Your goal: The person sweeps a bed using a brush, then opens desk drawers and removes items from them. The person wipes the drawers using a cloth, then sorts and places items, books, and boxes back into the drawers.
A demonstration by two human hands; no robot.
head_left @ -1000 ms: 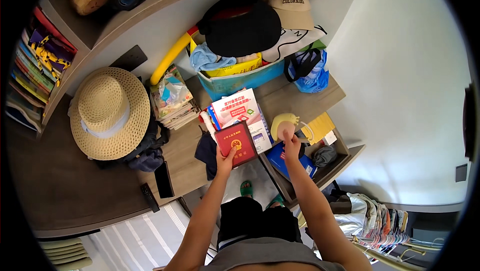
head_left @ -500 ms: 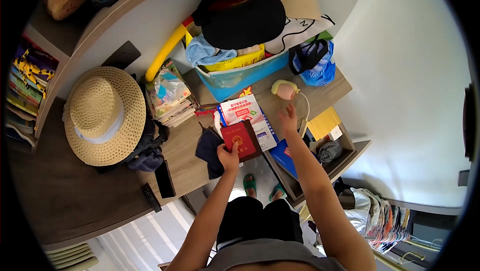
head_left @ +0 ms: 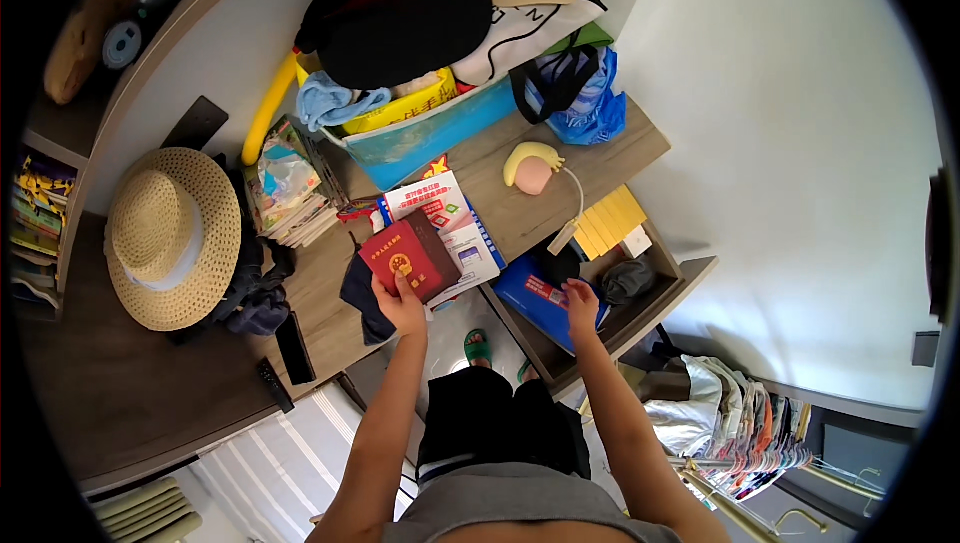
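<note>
My left hand (head_left: 402, 308) is closed on a red booklet (head_left: 393, 260) with a gold emblem on its cover. A darker brownish-red cover (head_left: 437, 261) fans out from beneath it. Both are held over a white printed sheet (head_left: 468, 233) on the desk. My right hand (head_left: 580, 310) hangs over a pulled-out drawer (head_left: 665, 303), fingers apart and nothing visible in them. Beside those fingers lies a blue packet (head_left: 535, 298) in the drawer. Yellow envelopes (head_left: 610, 223) and a grey cloth bundle (head_left: 628, 281) are there too.
A yellow-and-pink object (head_left: 532, 168) with a white cord sits on the desk (head_left: 470, 183). Behind stand a blue bin (head_left: 430, 133) piled with hats and a blue bag (head_left: 590, 103). Left are stacked books (head_left: 290, 193), a straw hat (head_left: 170, 233) and a phone (head_left: 294, 348).
My right hand has come down from near the yellow-and-pink object to above the drawer. My left hand still grips the red booklet, now tilted. The whole view has shifted.
</note>
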